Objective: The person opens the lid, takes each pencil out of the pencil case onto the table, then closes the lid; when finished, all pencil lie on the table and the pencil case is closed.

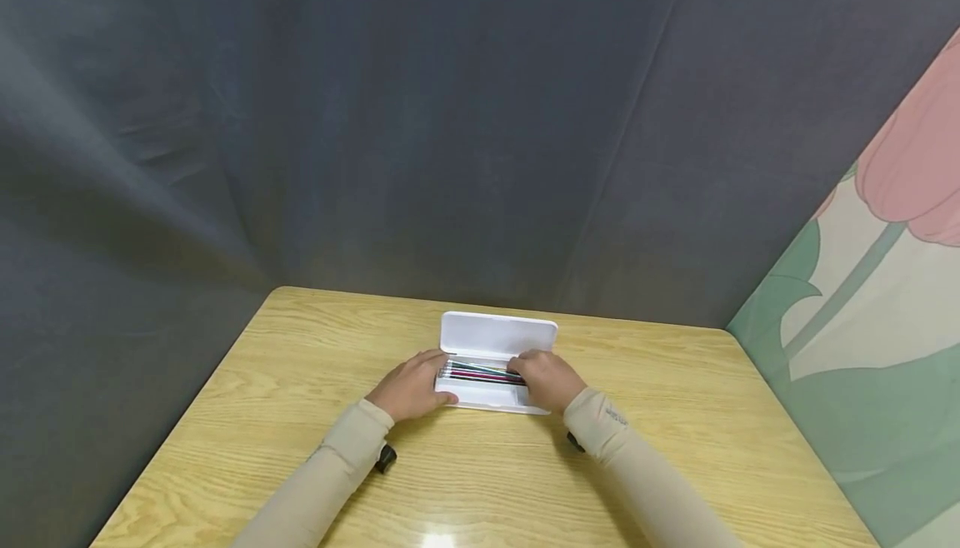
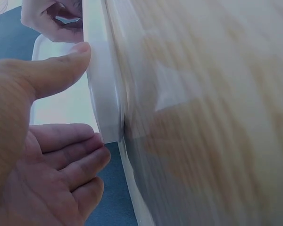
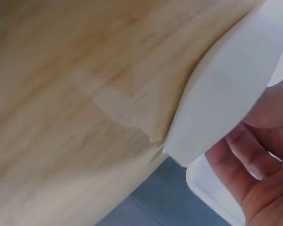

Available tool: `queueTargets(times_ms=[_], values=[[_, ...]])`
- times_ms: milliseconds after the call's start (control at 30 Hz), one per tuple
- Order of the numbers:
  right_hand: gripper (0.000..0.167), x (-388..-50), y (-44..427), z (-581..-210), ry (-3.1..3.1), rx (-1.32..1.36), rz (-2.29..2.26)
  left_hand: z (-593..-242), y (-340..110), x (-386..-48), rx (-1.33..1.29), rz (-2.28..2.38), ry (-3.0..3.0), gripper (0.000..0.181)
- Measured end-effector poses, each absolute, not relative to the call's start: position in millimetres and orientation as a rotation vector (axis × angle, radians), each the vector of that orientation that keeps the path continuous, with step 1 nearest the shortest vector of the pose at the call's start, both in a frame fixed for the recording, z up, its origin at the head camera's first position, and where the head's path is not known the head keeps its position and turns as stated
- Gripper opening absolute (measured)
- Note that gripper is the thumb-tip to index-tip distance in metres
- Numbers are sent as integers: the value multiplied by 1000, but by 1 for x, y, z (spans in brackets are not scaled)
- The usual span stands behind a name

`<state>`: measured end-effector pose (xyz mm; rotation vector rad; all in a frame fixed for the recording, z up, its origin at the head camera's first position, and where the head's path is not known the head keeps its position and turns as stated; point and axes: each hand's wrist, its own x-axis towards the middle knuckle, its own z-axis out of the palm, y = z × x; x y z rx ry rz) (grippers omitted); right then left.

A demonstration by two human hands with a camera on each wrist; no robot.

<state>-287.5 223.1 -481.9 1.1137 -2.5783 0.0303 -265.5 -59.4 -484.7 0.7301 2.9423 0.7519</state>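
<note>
A white pencil case (image 1: 480, 396) lies on the table with its lid (image 1: 498, 334) raised at the back. Several pencils (image 1: 480, 373), dark and red among them, lie lengthwise inside. My left hand (image 1: 411, 387) holds the case's left end, thumb at the front edge; the left wrist view shows the thumb on the rim of the front wall (image 2: 101, 80). Reaching in at the right side, my right hand (image 1: 551, 380) has bent fingers around the pencils' right ends, which it hides. In the right wrist view the front wall (image 3: 226, 84) covers its fingertips.
The wood-grain table (image 1: 480, 481) spreads around the case. A dark curtain (image 1: 450, 132) hangs behind the table's far edge and along its left. At the right is a cloth with a floral print (image 1: 862, 381).
</note>
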Motion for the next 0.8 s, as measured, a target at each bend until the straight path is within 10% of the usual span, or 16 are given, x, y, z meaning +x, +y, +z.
queueTargets(times_ms=[467, 800], values=[[34, -272, 227, -475, -2567, 1055, 93, -489, -63, -268, 763, 766, 2942, 79], [33, -230, 263, -435, -2663, 593, 933, -489, -66, -269, 741, 778, 2939, 79]])
